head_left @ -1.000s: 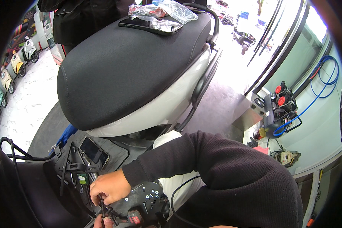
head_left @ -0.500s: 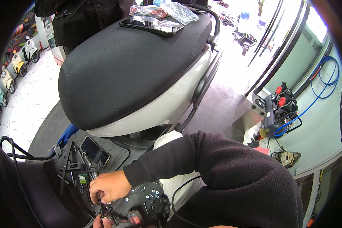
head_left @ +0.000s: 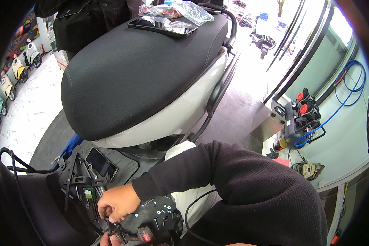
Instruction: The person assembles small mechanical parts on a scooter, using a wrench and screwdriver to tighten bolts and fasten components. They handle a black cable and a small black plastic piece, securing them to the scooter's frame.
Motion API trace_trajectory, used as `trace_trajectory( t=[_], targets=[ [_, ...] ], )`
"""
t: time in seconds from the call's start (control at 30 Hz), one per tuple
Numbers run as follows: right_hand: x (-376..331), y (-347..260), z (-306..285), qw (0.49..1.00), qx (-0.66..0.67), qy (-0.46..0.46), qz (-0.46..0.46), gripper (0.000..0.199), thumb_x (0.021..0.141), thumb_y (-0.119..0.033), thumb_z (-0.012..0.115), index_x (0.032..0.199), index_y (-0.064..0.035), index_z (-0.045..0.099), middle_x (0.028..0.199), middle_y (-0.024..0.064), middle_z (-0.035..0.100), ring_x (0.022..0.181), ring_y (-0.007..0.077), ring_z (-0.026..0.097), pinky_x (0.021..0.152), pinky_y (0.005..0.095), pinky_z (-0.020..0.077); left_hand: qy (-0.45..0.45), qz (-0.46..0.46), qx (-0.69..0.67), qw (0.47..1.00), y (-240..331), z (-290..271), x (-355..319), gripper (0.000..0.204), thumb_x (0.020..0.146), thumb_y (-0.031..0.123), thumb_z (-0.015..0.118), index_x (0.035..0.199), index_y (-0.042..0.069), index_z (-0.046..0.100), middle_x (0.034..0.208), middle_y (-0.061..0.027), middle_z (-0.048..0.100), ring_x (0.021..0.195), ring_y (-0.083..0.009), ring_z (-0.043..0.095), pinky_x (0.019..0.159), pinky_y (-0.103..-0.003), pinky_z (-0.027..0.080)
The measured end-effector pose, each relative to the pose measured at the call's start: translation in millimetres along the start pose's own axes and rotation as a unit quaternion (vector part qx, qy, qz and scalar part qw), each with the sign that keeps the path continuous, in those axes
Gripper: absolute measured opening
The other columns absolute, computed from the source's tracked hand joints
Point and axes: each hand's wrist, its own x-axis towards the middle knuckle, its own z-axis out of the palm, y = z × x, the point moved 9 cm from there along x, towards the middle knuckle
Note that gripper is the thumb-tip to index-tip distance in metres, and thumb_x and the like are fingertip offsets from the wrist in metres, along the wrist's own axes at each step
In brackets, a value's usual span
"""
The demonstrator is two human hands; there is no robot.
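Note:
My right hand (head_left: 117,201) reaches down from a black sleeve to the scooter's footwell, its fingertips pinched on a thin black cable (head_left: 109,223). Only the fingertips of my left hand (head_left: 105,240) show at the bottom edge, touching the same bundle of cables; its grip is hidden. Just right of the hands lies a black panel (head_left: 153,211) strewn with several small screws. A red and black tool (head_left: 145,235) rests below it. A black metal bracket (head_left: 81,177) stands left of my right hand.
The white scooter's black seat (head_left: 139,65) fills the middle, with a black tray (head_left: 162,26) and plastic bags (head_left: 184,9) on it. A phone (head_left: 101,162) lies on the footboard. A person in black (head_left: 90,18) stands behind. An air compressor (head_left: 299,119) and blue hose (head_left: 348,90) are on the right.
My right hand stays at the cables with only small finger movement. The view has shifted slightly.

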Motion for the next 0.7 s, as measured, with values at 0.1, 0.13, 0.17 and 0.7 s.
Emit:
trace_trajectory(
  t=[0.1,0.13,0.17,0.7],
  targets=[
    [2.1,3.2,-0.6,0.998,-0.062,-0.017,0.013,0.032,0.106,-0.02,0.06,0.113,0.0101,0.067,0.089,0.0153,0.077,0.069,0.0196,0.075,0.067,0.0335,0.0619,-0.007,-0.007,-0.013,1.0,-2.2,1.4,-0.1,0.032,0.108,0.02,0.068,0.123,-0.009,0.071,0.09,-0.0067,0.074,0.077,-0.011,0.061,0.069,-0.027,0.051],
    [2.8,11.2,0.1,0.991,-0.108,-0.043,0.059,0.031,0.105,-0.018,0.063,0.115,0.0107,0.066,0.09,0.0153,0.077,0.071,0.0194,0.075,0.067,0.0333,0.062,-0.014,-0.006,-0.003,1.0,-1.6,2.0,-0.1,0.032,0.108,0.02,0.068,0.123,-0.008,0.071,0.091,-0.0064,0.074,0.077,-0.0107,0.061,0.069,-0.027,0.051],
    [2.3,15.1,0.6,0.987,-0.122,-0.052,0.086,0.031,0.105,-0.019,0.064,0.116,0.0103,0.066,0.09,0.0148,0.076,0.072,0.0195,0.075,0.067,0.0337,0.0614,-0.021,-0.005,0.007,1.0,-0.6,2.7,-0.1,0.032,0.108,0.02,0.068,0.123,-0.008,0.071,0.091,-0.006,0.074,0.078,-0.0105,0.061,0.069,-0.027,0.051],
    [0.2,8.5,6.9,0.97,-0.238,0.005,0.037,0.038,0.103,-0.032,0.066,0.091,0.0021,0.075,0.064,0.0101,0.073,0.063,0.0246,0.074,0.064,0.0394,0.0573,0.005,0.121,0.091,0.989,9.5,4.9,2.1,0.025,0.098,0.01,0.078,0.119,-0.003,0.074,0.086,-0.0026,0.069,0.072,-0.0089,0.056,0.067,-0.027,0.049]
  ],
)
